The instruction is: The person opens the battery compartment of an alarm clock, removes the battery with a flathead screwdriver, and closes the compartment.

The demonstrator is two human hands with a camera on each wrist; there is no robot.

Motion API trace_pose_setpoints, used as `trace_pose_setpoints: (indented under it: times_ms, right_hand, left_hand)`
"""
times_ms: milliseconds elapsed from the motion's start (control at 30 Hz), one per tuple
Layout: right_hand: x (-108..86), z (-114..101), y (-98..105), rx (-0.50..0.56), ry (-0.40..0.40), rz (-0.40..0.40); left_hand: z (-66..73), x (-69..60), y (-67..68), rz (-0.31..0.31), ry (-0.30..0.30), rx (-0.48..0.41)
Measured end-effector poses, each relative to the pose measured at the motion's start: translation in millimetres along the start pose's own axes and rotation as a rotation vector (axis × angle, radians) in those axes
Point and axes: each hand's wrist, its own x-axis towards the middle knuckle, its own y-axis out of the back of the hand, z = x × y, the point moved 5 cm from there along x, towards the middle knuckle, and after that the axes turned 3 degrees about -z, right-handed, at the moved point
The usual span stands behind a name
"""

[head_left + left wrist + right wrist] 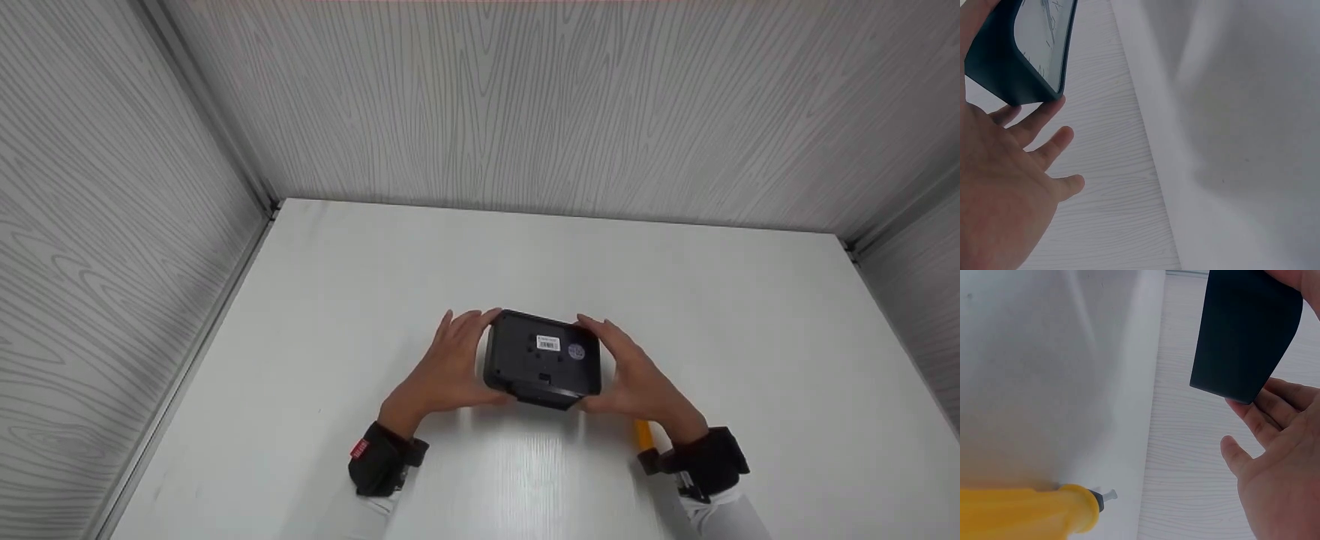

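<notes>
A black desk clock (541, 360) is held up between both hands, its back with a white label and round sticker facing the head camera. Its pale face with dark marks (1039, 34) shows only partly in the left wrist view. My left hand (448, 369) grips one end, fingertips at the upper edge and thumb below. At the other end, my right hand (634, 379) pinches the clock the same way. The right wrist view shows the clock's dark, tapering side (1244, 332). Near my right wrist lies a yellow object (644, 435) with a dark collar and small pale tip.
Beneath the hands spreads a white tabletop (360, 270). Pale wood-grain panels stand behind it (525, 105) and along its left side (97, 262). Another panel (922, 300) borders the right side.
</notes>
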Motion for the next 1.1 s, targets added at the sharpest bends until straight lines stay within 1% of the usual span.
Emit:
trace_pose_setpoints:
  times_ms: [200, 300, 400, 600, 767, 967, 1100]
  right_hand:
    - [-3.9, 3.5, -3.5, -0.014, -0.086, -0.033]
    - [-5.3, 5.6, -5.8, -0.012, -0.114, -0.043]
    - [-5.8, 7.3, -7.7, -0.013, -0.129, -0.05]
    - [-5.9, 9.7, -10.3, -0.021, -0.131, -0.065]
    - [-7.7, 12.1, -12.8, -0.02, -0.157, -0.079]
    - [-10.2, 16.1, -17.5, -0.022, -0.208, -0.091]
    - [-10.4, 17.1, -18.8, -0.026, -0.226, -0.098]
  left_hand:
    - [-4.2, -0.8, -6.0, -0.036, 0.011, -0.007]
    - [-5.7, -0.6, -7.9, -0.048, 0.015, -0.007]
    - [-7.2, -0.4, -9.7, -0.055, 0.017, -0.011]
    - [-10.3, -2.9, -13.9, -0.073, 0.035, -0.013]
    - [-12.1, -5.3, -19.1, -0.094, 0.049, -0.014]
    - [-14.7, -4.2, -26.2, -0.117, 0.061, 0.014]
    - [-16.0, -2.5, -29.7, -0.138, 0.067, 0.031]
